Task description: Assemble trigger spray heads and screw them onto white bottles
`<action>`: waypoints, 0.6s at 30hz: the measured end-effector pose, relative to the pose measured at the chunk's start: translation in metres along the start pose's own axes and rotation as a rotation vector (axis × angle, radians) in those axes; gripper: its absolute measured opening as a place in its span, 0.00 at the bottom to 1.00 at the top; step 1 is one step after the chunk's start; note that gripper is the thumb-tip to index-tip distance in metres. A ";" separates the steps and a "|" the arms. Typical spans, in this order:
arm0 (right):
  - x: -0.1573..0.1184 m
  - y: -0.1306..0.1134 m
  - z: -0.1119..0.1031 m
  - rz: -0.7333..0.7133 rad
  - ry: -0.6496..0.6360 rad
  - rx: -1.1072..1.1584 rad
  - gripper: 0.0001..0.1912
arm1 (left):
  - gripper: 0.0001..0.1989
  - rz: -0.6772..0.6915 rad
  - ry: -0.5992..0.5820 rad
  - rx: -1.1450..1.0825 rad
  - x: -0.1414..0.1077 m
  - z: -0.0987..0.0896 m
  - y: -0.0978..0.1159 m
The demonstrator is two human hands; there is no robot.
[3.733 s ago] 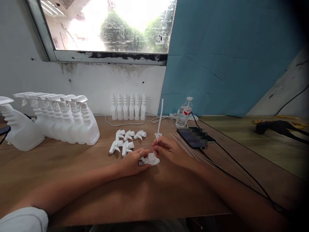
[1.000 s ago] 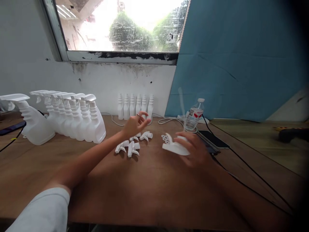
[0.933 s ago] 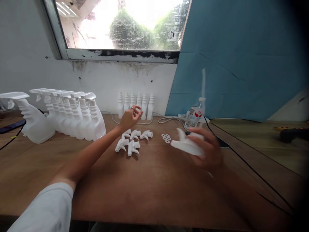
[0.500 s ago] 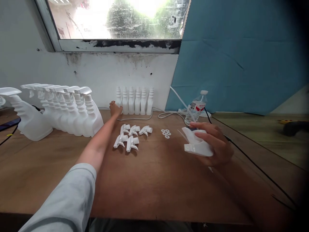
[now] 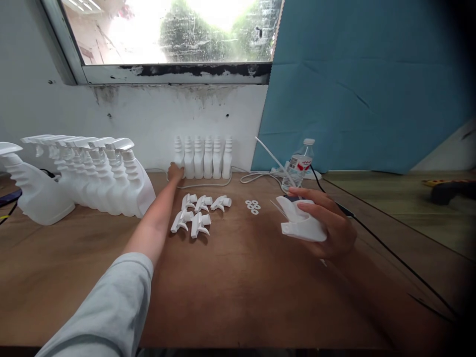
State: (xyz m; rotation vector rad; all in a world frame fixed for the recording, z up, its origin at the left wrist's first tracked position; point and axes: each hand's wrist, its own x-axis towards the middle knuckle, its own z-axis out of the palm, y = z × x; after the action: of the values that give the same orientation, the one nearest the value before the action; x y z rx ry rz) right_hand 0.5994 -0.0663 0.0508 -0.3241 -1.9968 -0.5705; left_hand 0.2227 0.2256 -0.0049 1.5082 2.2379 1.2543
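Note:
My left hand (image 5: 176,172) reaches to the back of the table, closed around the lower part of the leftmost white bottle (image 5: 179,151) in a row of small bottles without tops. That bottle still stands upright beside the others. On the right, my right hand (image 5: 332,223) grips a white trigger spray head (image 5: 303,229) above the table. A thin white tube (image 5: 273,157) rises up and left from behind its fingers. Several loose spray heads (image 5: 201,224) lie on the table between my arms. To their right is a small cluster of white ring washers (image 5: 253,206).
At the left stand several larger white spray bottles (image 5: 136,191) with tops on. A clear water bottle (image 5: 299,166) stands behind my right hand. A white cable (image 5: 241,176) runs along the back, and a black cable (image 5: 394,255) crosses the right side of the brown table (image 5: 230,292).
My left hand has closed lower on the leftmost small bottle. The whole view has shifted slightly. My right hand keeps the spray head in nearly the same place.

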 end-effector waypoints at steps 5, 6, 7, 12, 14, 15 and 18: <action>-0.002 0.001 0.000 0.036 -0.007 -0.013 0.31 | 0.18 0.037 0.060 -0.069 -0.002 -0.009 0.001; -0.002 0.001 0.000 0.042 -0.011 -0.020 0.29 | 0.18 0.046 0.088 -0.092 -0.004 -0.011 0.002; -0.001 0.001 -0.001 0.049 -0.016 -0.026 0.28 | 0.18 0.057 0.124 -0.117 -0.007 -0.013 0.004; 0.003 0.001 -0.006 0.060 0.009 -0.015 0.27 | 0.25 0.176 0.334 -0.227 -0.025 -0.029 0.018; 0.005 0.000 -0.009 0.100 0.034 0.021 0.26 | 0.25 0.272 0.367 -0.244 -0.034 -0.038 0.027; 0.005 0.000 -0.010 0.125 0.047 0.044 0.26 | 0.25 0.325 0.367 -0.248 -0.039 -0.042 0.031; 0.005 -0.001 -0.011 0.139 0.090 0.108 0.27 | 0.25 0.538 0.322 -0.233 -0.057 -0.052 0.043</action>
State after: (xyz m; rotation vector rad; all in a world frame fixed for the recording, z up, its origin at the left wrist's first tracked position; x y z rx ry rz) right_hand 0.6050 -0.0731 0.0588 -0.3617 -1.8931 -0.3819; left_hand 0.2506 0.1564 0.0411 2.0023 1.8042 1.9536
